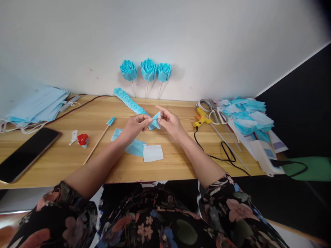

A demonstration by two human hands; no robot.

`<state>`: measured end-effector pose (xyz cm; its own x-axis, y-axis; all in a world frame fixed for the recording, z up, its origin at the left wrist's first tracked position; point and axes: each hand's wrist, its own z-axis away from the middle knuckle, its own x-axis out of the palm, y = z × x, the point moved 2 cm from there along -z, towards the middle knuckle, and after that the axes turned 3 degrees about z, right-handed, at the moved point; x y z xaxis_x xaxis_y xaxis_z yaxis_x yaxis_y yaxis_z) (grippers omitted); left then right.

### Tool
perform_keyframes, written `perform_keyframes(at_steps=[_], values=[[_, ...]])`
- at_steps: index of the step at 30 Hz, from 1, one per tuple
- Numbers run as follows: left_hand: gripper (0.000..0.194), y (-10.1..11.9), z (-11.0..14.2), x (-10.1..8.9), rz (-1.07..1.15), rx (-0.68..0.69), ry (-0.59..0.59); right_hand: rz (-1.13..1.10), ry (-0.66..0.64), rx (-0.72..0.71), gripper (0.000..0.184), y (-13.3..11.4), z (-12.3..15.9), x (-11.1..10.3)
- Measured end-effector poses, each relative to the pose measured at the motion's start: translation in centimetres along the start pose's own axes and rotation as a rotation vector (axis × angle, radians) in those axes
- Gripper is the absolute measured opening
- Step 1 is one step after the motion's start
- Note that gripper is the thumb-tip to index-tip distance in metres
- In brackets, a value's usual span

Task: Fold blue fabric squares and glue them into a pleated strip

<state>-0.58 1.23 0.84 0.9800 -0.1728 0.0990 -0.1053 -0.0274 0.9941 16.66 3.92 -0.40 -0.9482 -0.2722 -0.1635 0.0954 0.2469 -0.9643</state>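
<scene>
Between my two hands, over the middle of the table, is a small folded piece of light blue fabric (156, 120). My left hand (137, 124) pinches its left side between thumb and finger. On the other side, my right hand (169, 122) grips it with the thumb, its index finger stretched outward. A row of folded blue pieces (129, 102) runs from behind my hands toward the wall. Flat blue pieces (136, 147) and a white-faced piece (153, 153) lie below. Left of my forearm rests a wooden stick with a blue tip (111, 121).
Three blue fabric flowers (148, 70) on sticks lean against the wall. At right are a yellow glue gun (202, 117), scissors (218, 116), fabric scraps (248, 113) and a power strip (266, 156). Face masks (38, 103), a phone (28, 153) and a red wrapper (83, 140) lie left.
</scene>
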Motion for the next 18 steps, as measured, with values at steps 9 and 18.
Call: perform_keyframes(at_steps=[9, 18], values=[[0.027, 0.1, 0.0, -0.1, -0.042, 0.005, 0.025, -0.034, -0.023, 0.028, 0.058, -0.7, 0.3, 0.3], [0.024, 0.2, 0.0, -0.2, -0.049, 0.018, 0.059, -0.157, -0.023, 0.098, 0.058, -1.4, 0.4, 0.1]])
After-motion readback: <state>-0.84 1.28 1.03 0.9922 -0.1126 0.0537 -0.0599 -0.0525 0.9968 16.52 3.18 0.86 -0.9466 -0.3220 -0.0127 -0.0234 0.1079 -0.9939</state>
